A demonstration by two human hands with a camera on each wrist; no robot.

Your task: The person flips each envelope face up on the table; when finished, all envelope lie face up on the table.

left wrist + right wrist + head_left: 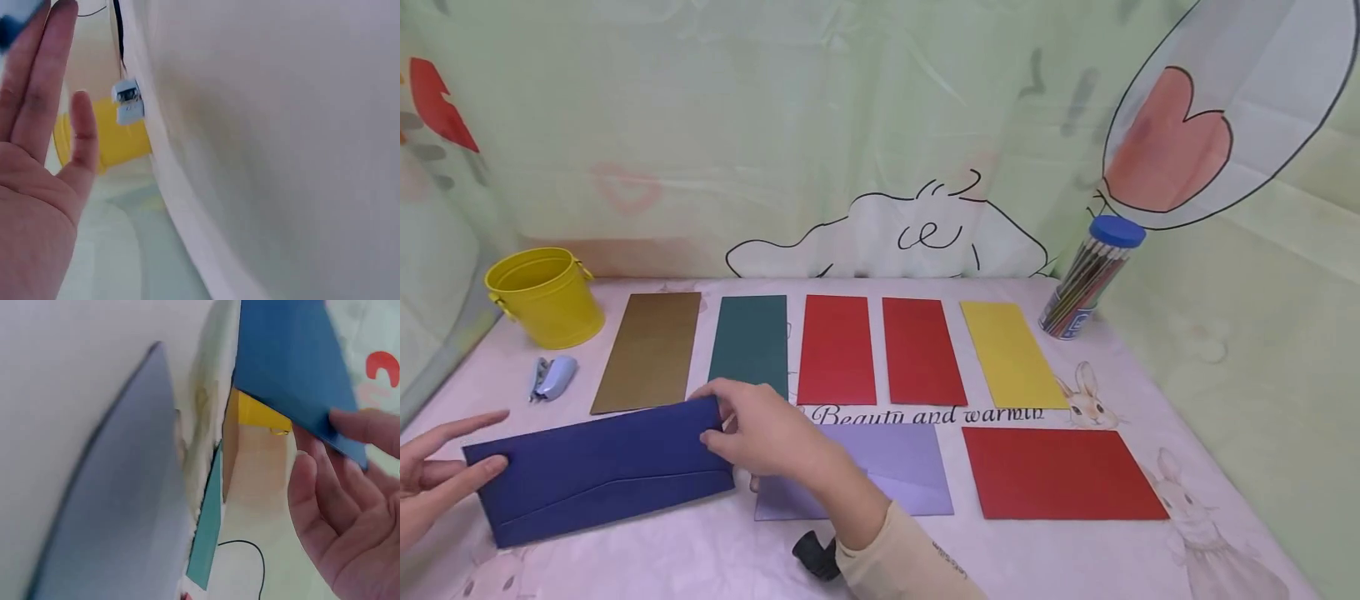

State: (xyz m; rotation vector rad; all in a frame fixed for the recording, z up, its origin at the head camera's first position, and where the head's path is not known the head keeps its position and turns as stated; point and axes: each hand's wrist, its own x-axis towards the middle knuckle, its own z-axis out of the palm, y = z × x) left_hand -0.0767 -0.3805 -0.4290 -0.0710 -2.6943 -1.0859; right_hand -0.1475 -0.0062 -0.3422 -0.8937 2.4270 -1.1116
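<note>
Two hands meet one dark blue envelope (602, 471), which lies at about eight o'clock on the tabletop (700, 558), long side running left to right. The right hand (767, 433) pinches the envelope's right end, thumb below and fingers curled over its top corner; the right wrist view shows that corner caught between fingertips (359, 422) and thumb. The left hand (433, 479) lies at the envelope's left end with fingers straight and loosely spread, the tips touching the edge and clamped on nothing; the left wrist view shows the same flat palm.

The right forearm, in a cream sleeve (902, 562), comes in from six o'clock and crosses a lilac envelope (895, 467). At three o'clock from that lies a red sheet (1060, 472). Across the middle sits a row of upright slips: brown (651, 350), green (751, 343), two red (837, 348) (922, 350) and yellow (1011, 353). A yellow bucket (544, 296) stands at ten o'clock, with a small pale blue stapler (552, 377) just in front of it. A tube of pencils (1086, 279) with a blue lid stands at two o'clock. Pale green cartoon-printed sheeting backs the scene.
</note>
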